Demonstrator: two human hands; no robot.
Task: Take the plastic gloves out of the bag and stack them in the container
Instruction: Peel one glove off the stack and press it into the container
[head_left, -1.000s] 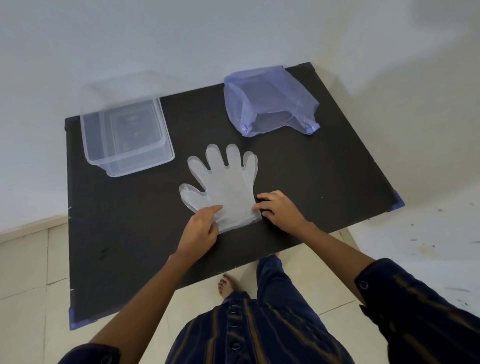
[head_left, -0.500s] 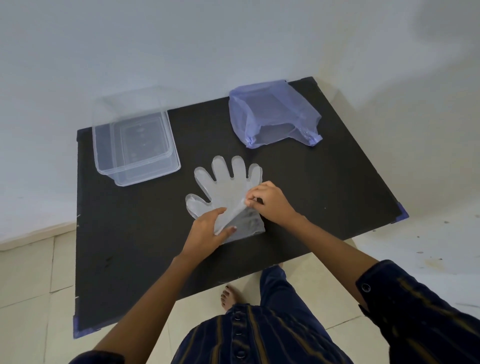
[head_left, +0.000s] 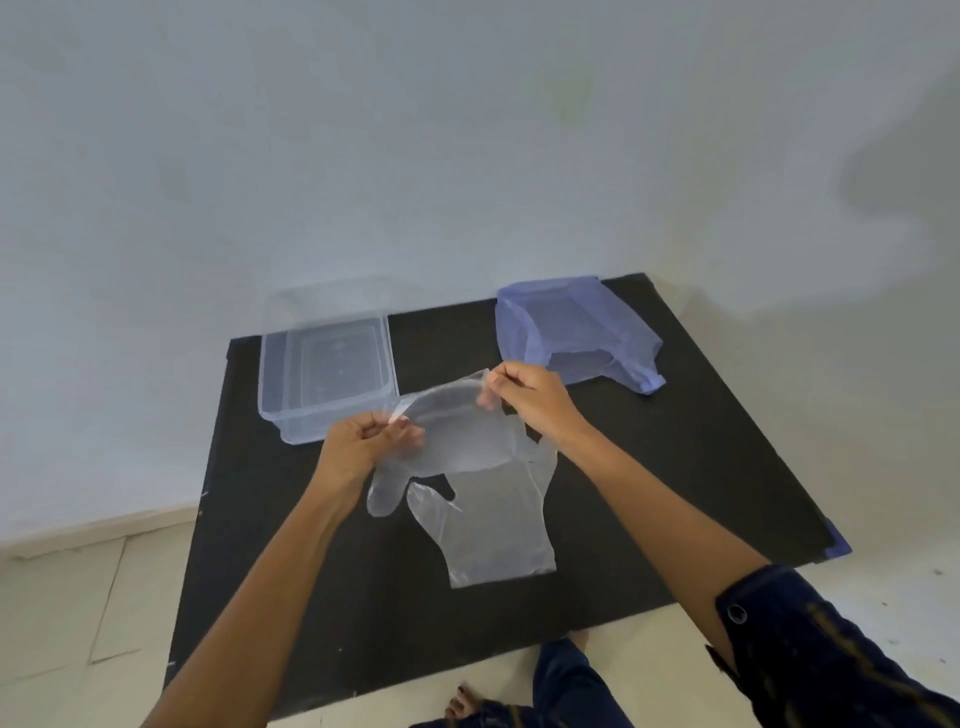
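One clear plastic glove (head_left: 457, 441) hangs in the air above the black table (head_left: 701, 457). My left hand (head_left: 358, 441) pinches one corner of its cuff and my right hand (head_left: 530, 400) pinches the other. Its fingers droop down toward the table. A second clear glove (head_left: 493, 530) lies flat on the table just beneath it. The clear rectangular container (head_left: 327, 374) stands at the back left of the table, close to my left hand. A crumpled blue plastic bag (head_left: 571, 332) lies at the back right, its mouth facing me.
The table stands against a white wall behind and to the right. A tiled floor (head_left: 67, 613) shows to the left and in front. My foot (head_left: 467, 706) and trouser leg are below the table's near edge.
Both hands have peeled the top glove off the pile and lifted it by the cuff above the table, toward the container. One glove stays flat on the table. The camera tilted upward.
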